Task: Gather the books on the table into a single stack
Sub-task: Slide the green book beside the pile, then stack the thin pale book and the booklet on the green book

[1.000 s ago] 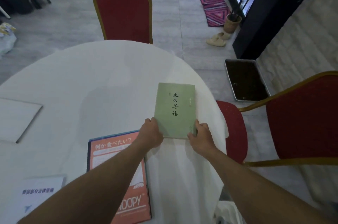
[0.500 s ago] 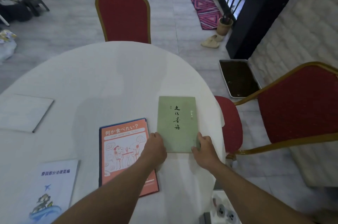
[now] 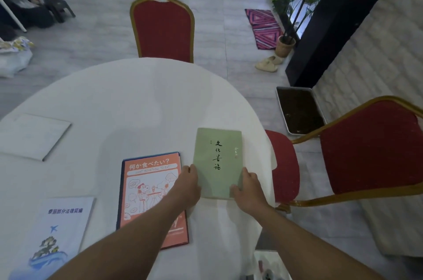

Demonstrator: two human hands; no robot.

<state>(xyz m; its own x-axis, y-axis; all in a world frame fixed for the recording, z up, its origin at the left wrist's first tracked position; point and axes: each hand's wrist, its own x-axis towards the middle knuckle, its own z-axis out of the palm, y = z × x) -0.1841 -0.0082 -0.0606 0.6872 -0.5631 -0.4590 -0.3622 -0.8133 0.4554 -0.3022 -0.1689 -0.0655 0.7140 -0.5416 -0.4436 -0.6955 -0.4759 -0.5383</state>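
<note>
Both hands, left point(image 3: 187, 184) and right point(image 3: 248, 188), have a grip on the near corners of the green book point(image 3: 217, 163), flat on the table point(image 3: 137, 105) just right of the orange book point(image 3: 152, 197), so the likely next move is lifting it onto that one.

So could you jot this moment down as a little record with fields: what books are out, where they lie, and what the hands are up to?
surface: round table with white cloth
books in view: four, none stacked
green book: right side, near the table edge
orange book: just left of the green one
blue-and-white book: near left
pale book: far left
left hand: on the green book's near-left edge
right hand: gripping its near-right corner
stack: not yet started
</note>
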